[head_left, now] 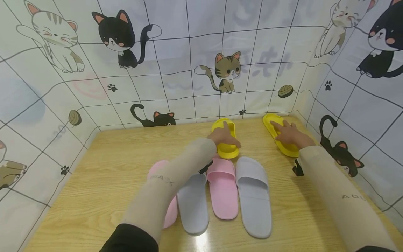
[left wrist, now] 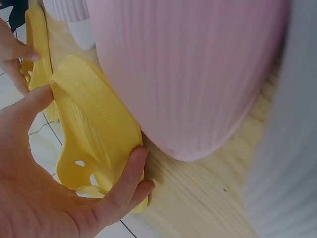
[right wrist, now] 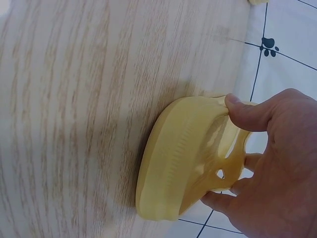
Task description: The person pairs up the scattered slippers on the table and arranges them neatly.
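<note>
At the back of the wooden tabletop, my left hand (head_left: 224, 135) spans a yellow slipper (head_left: 228, 152). Its thumb and fingers grip opposite edges of that slipper (left wrist: 96, 106) in the left wrist view. Farther right, by the corner, my right hand (head_left: 291, 135) holds the other yellow slipper (head_left: 289, 151). The right wrist view has the thumb at one side of this slipper (right wrist: 171, 158) and the fingers at the other. Just in front of the left yellow slipper lie a pink slipper (head_left: 223, 197) and a grey slipper (head_left: 256, 210).
A second grey slipper (head_left: 193, 208) and a second pink slipper (head_left: 171, 211), partly hidden by my left sleeve (head_left: 176, 168), complete the row. Walls with cat drawings (head_left: 228, 71) enclose the wooden tabletop (head_left: 119, 168) at the back and both sides.
</note>
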Tool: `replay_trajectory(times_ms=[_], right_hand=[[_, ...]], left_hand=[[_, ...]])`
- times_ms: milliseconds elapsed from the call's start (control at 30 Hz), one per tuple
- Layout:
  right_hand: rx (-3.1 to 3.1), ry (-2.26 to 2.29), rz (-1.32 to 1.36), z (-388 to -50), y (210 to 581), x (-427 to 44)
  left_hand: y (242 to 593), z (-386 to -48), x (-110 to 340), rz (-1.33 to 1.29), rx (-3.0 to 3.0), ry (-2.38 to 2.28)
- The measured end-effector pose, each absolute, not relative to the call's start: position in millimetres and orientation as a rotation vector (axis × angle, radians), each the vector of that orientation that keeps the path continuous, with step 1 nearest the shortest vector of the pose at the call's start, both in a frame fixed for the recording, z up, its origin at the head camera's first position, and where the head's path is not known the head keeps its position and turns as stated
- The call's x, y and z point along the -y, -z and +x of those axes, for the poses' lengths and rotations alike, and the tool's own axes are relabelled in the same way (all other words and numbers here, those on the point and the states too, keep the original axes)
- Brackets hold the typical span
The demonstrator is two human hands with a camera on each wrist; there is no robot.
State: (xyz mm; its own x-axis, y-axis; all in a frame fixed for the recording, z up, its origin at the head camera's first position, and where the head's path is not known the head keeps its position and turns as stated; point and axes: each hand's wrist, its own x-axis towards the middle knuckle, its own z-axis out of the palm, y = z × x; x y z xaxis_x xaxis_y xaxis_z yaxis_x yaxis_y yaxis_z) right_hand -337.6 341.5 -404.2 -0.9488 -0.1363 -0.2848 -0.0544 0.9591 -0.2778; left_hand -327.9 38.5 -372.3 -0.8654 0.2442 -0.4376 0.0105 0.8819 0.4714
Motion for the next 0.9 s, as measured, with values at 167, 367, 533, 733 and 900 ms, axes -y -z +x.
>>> replay_trajectory(times_ms=[167,367,533,733,900], right_hand=[[-2.803,0.381,-0.123,-337.3,406.0,-343.1],[-2.816,0.387,-0.141,-338.5,407.6,-344.5],[-2.819,0.386,-0.137,-337.2,404.8,-342.5],[-2.808,0.385,-0.116,-338.8,405.6,-343.2],[-2.797,0.400,-0.103,-338.4,405.6,-341.7]], left_hand=[[373.6,-321.2,-49.9,0.177,-2.605,-0.629],[372.2,-313.1,-57.0,0.180,-2.647,-0.627],[378.2,-316.3,-62.3,0.217,-2.687,-0.575],[384.2,-319.3,-70.4,0.262,-2.706,-0.492],[384.2,-317.7,-72.1,0.256,-2.695,-0.515]])
